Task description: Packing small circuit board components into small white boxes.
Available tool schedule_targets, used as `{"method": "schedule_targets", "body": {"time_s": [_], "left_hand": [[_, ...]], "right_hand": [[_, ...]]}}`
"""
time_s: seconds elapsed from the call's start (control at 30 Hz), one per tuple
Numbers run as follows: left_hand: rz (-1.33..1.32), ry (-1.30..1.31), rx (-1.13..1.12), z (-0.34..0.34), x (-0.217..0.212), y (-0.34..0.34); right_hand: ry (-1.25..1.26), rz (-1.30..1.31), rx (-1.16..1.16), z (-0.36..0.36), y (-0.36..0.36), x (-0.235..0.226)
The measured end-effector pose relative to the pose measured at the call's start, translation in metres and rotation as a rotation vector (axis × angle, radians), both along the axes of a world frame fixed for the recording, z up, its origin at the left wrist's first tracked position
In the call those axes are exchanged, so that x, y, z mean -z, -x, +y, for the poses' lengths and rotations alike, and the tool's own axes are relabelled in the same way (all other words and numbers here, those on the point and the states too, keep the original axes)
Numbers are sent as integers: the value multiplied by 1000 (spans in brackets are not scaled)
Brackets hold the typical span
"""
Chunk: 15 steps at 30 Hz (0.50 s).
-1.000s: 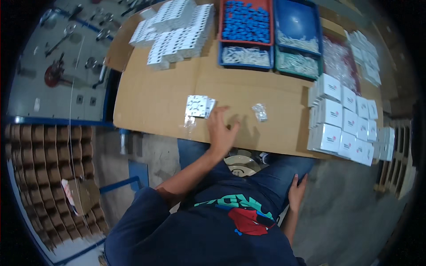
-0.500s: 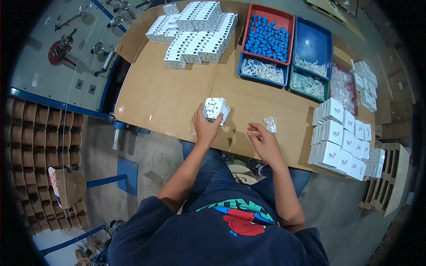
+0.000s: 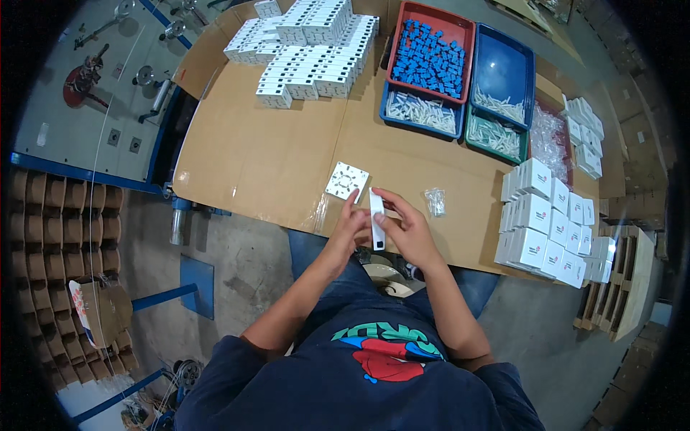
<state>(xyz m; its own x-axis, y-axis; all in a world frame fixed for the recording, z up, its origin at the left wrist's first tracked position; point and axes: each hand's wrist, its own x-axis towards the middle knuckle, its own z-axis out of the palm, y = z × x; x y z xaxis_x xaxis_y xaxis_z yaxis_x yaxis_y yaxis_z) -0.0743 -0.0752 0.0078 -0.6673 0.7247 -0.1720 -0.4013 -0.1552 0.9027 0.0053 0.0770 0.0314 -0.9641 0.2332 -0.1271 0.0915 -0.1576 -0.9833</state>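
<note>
Over the near edge of the cardboard-covered table, a thin white plastic plate [image 3: 378, 221] stands edge-on between my hands, a small black square mark at its near end. My right hand [image 3: 408, 228] pinches it from the right with thumb and fingers. My left hand [image 3: 346, 235] has its fingers against the left side, one finger pointing up; how firmly they grip is partly hidden. Just beyond lies a square white plate [image 3: 348, 181] with a ring of slots and corner holes, flat on the cardboard. A small clear bag of parts [image 3: 435, 202] rests right of my right hand.
Stacked white plastic units [image 3: 305, 72] stand at the far left. Far right are a red tray [image 3: 430, 16] of blue pieces and blue and green trays [image 3: 503, 43] with white pieces. White boxes [image 3: 533, 212] crowd the right edge, near clear plastic bags [image 3: 548, 140].
The white plates held together in my left hand are now apart: one lies on the table, the other is upright between both hands. My right hand has moved left to take hold of it.
</note>
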Motion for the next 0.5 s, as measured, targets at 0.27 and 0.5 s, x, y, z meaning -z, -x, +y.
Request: {"method": "schedule_targets", "body": {"time_s": [0.27, 0.5], "left_hand": [[-695, 119, 301, 7, -7, -18], [-535, 107, 114, 18, -4, -43]], "right_hand": [[-768, 191, -2, 1, -36, -6], [-700, -157, -52, -9, -59, -12]]}}
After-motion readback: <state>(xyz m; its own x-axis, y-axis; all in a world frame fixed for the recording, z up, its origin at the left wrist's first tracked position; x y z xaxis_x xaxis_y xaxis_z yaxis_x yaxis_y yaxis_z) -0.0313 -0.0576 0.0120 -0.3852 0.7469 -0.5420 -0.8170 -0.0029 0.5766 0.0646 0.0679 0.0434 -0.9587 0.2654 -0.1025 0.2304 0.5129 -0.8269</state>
